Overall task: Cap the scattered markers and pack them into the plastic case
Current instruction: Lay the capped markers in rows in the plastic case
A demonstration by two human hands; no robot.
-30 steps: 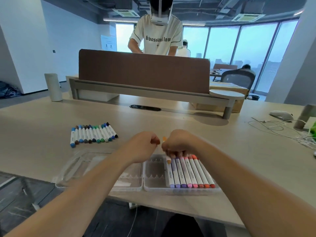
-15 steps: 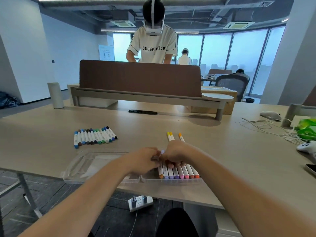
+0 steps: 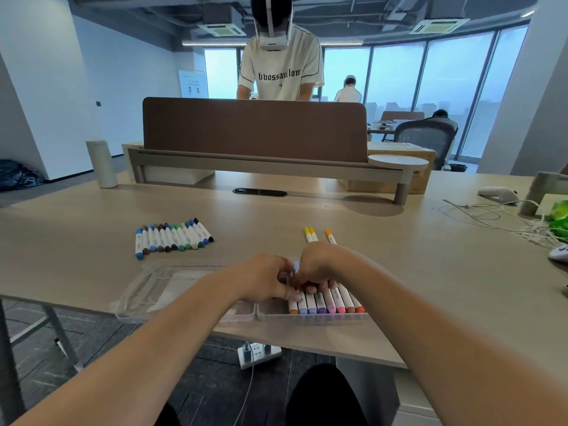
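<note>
A clear plastic case [image 3: 172, 290] lies open at the table's near edge. Its right tray holds a row of several capped markers [image 3: 330, 304] in orange, purple, pink and red. My left hand [image 3: 267, 279] and my right hand [image 3: 316, 269] meet over the far end of that row, fingers curled around the orange-capped marker [image 3: 293, 305] at its left end. Beyond my right hand three yellow and orange markers [image 3: 316, 235] lie on the table. A second group of several blue, brown and green markers [image 3: 172, 238] lies to the left.
A brown divider panel [image 3: 255, 130] on a shelf crosses the table's far side, with a person standing behind it. White cables [image 3: 507, 219], a white controller [image 3: 498, 193] and a green object [image 3: 561, 216] sit at the right. A grey cylinder [image 3: 101, 164] stands far left.
Both hands have come down and toward me onto the row in the case with the orange marker. The view has tilted, revealing the three yellow and orange markers behind.
</note>
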